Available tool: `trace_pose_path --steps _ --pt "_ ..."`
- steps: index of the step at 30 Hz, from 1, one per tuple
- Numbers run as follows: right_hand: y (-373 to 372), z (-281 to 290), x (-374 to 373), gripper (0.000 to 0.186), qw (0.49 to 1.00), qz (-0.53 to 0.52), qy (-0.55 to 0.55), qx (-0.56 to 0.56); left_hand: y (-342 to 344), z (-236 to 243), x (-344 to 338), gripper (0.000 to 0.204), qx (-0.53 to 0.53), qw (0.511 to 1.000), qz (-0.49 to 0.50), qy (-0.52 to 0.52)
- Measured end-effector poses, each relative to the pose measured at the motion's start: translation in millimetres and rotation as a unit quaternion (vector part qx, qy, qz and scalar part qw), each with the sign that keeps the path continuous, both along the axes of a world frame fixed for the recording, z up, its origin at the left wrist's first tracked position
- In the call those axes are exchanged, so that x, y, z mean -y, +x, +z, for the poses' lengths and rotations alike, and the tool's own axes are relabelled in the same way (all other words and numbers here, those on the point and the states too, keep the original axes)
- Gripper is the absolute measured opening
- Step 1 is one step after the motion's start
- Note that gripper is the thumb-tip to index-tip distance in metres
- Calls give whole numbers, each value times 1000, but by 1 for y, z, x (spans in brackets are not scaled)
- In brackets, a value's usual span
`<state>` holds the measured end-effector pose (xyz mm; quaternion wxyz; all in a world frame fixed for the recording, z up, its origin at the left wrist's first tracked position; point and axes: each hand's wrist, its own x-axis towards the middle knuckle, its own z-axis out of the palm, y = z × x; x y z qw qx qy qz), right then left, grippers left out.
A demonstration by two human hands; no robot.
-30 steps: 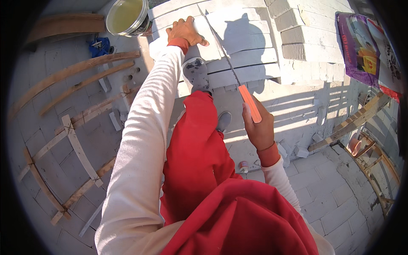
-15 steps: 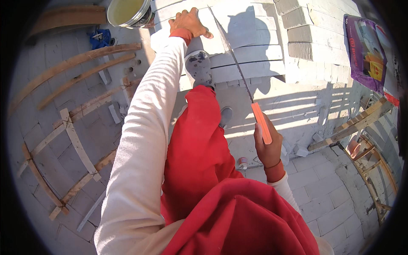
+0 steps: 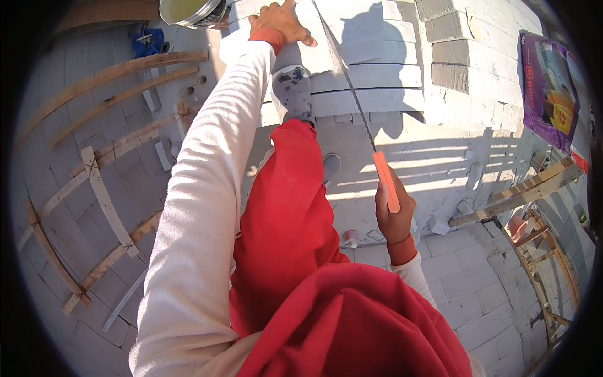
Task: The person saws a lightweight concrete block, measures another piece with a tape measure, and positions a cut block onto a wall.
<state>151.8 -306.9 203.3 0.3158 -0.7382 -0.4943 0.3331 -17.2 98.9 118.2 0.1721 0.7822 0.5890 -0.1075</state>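
My right hand (image 3: pixel 397 210) is wrapped round the orange handle (image 3: pixel 386 182) of a handsaw (image 3: pixel 353 88). The saw's long blade slants up and to the left across pale white blocks (image 3: pixel 367 78), past the top edge of the view. To the left of the blade my left hand (image 3: pixel 279 24) lies on a white block, fingers spread, holding no tool. A grey, stained shoe (image 3: pixel 292 94) of mine rests on the blocks just below that hand. My other shoe (image 3: pixel 331 166) stands on the floor below. How deep the blade sits in the block cannot be told.
A bucket of pale liquid (image 3: pixel 191 11) stands at the upper left. Curved wooden strips (image 3: pixel 113 75) and a wooden frame (image 3: pixel 103 195) lie on the left. More stacked blocks (image 3: pixel 477 63) and a purple bag (image 3: pixel 546 94) are at right. A small bottle (image 3: pixel 350 239) lies near my leg.
The view has shifted a little, with the bucket and my left hand now higher in it. The saw and my right hand stay nearly in the same place.
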Motion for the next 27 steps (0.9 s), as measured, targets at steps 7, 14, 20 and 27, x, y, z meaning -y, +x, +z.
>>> trace_pose_path --steps 7,14,20,27 --pt "-6 -62 -116 33 997 -31 68 5 28 -13 4 88 40 998 -28 34" --pt "6 -48 16 42 999 7 39 34 5 -17 -5 93 26 998 -26 41" --pt "-6 -114 -101 37 996 -43 78 -8 18 -14 9 106 36 998 -28 41" --pt "-14 -132 -97 37 985 -68 156 -16 15 -12 3 121 9 1000 -26 9"
